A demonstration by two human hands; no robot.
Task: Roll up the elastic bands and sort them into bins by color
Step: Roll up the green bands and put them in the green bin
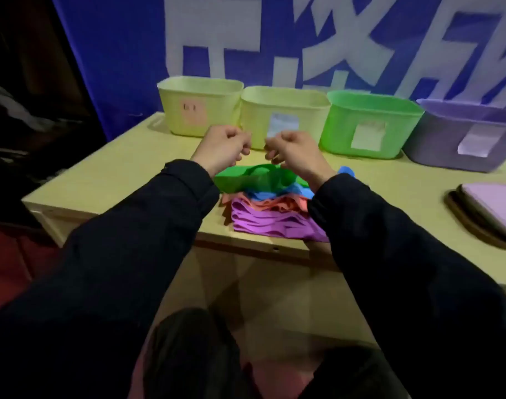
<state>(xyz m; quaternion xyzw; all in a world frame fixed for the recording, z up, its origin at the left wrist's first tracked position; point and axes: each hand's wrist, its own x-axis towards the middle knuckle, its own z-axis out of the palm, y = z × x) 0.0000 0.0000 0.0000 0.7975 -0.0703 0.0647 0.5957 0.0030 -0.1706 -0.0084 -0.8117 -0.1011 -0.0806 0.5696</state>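
A pile of flat elastic bands lies near the table's front edge: a green band [254,180] on top, then blue bands [277,194], orange bands [269,205] and purple bands [269,224] nearest me. My left hand [221,146] and my right hand [293,151] hover side by side just above the pile, fingers curled. Their fingertips meet the green band's raised upper edge and seem to pinch it; blur hides the contact. Along the back stand a yellow bin [171,110] with a pink label, a second yellow bin [251,119], a green bin [338,131] and a purple bin [436,145].
The light wooden table [116,174] ends close on the left and front. A purple pad on a dark tray [487,214] lies at the right edge. A blue banner [116,53] hangs right behind the bins. My knees are under the table.
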